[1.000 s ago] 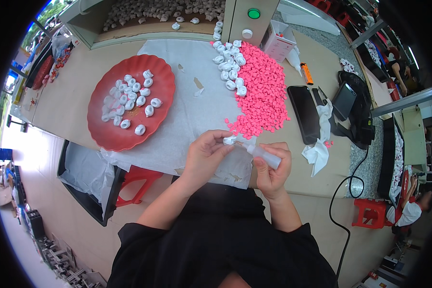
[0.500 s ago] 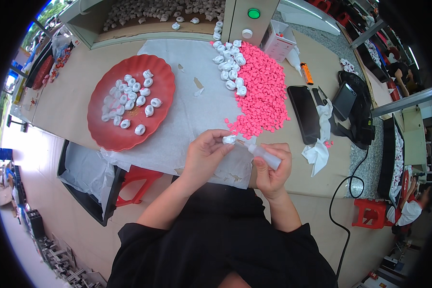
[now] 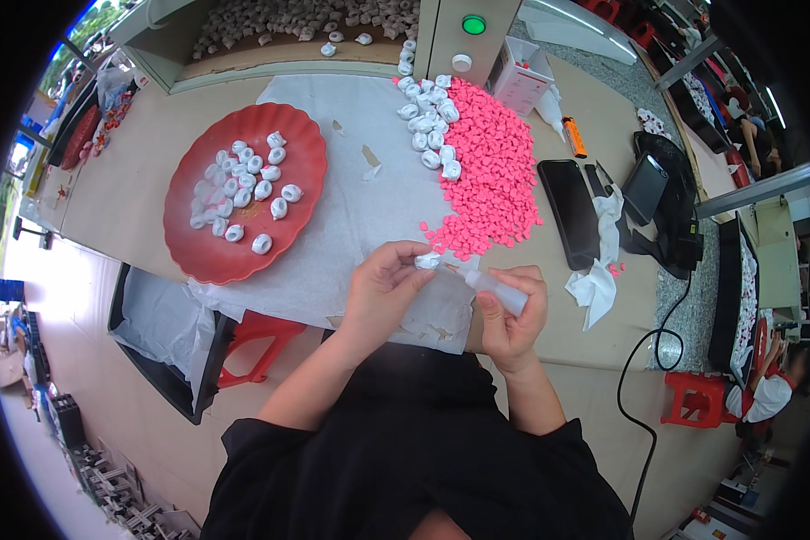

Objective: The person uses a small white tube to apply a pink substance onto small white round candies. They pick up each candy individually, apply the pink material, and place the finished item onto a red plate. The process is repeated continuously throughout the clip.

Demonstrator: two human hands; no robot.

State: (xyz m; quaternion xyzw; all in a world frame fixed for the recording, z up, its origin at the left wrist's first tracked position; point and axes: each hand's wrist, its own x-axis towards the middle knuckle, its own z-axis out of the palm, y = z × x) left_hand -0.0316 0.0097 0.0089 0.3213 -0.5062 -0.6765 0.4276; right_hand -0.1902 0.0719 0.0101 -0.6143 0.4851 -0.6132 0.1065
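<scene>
Small white ring piece (image 3: 428, 261), pinched between left hand (image 3: 382, 290) fingertips above the white cloth (image 3: 369, 216); right hand (image 3: 508, 315) grips a clear squeeze bottle (image 3: 497, 290), nozzle towards it. Beyond: pink pellet heap (image 3: 490, 175), red plate (image 3: 243, 193).

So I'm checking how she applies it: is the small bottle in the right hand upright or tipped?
Tipped. The small clear bottle lies slanted in the right hand, nozzle pointing up-left toward the white piece pinched by the left hand.
</scene>
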